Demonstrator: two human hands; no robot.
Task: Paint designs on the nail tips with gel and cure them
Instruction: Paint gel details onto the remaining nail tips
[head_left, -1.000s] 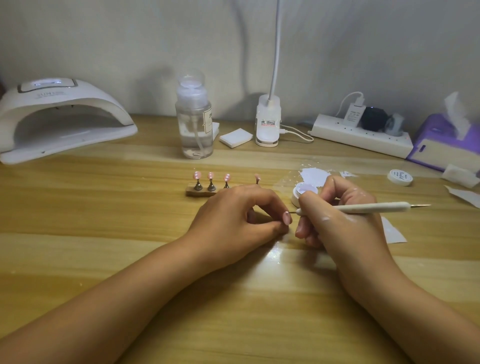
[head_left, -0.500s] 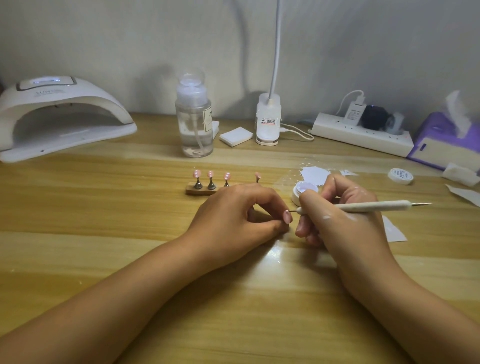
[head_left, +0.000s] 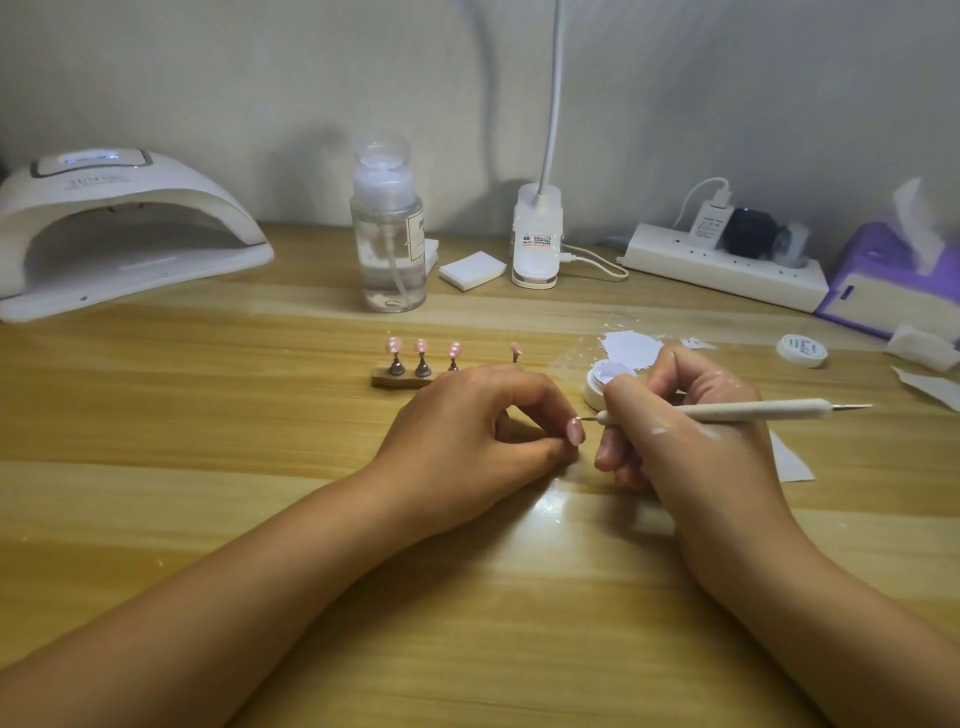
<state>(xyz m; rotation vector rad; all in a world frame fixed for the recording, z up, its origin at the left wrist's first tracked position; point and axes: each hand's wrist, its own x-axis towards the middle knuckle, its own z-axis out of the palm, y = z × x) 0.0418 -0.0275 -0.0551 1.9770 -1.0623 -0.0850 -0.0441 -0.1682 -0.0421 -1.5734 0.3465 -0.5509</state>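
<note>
Nail tip (head_left: 575, 432): pink, glossy; just in front of the gel pot (head_left: 597, 391), between both hands.
Left hand (head_left: 467, 431): fingers curled, thumb and forefinger pinching the tip.
Right hand (head_left: 691, 436): fingers closed round dotting pen (head_left: 727, 412), its point at the tip's upper edge.
Handling: likely featherlight, thin, slippery; grip low or by edges, clear of wet gel.
Stand (head_left: 397, 378): four tips, left of the pot.

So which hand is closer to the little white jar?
The right. The right hand, holding the pen, sits just in front of the jar, partly covering it. The left hand, pinching a nail tip, is off to the jar's left.
</note>
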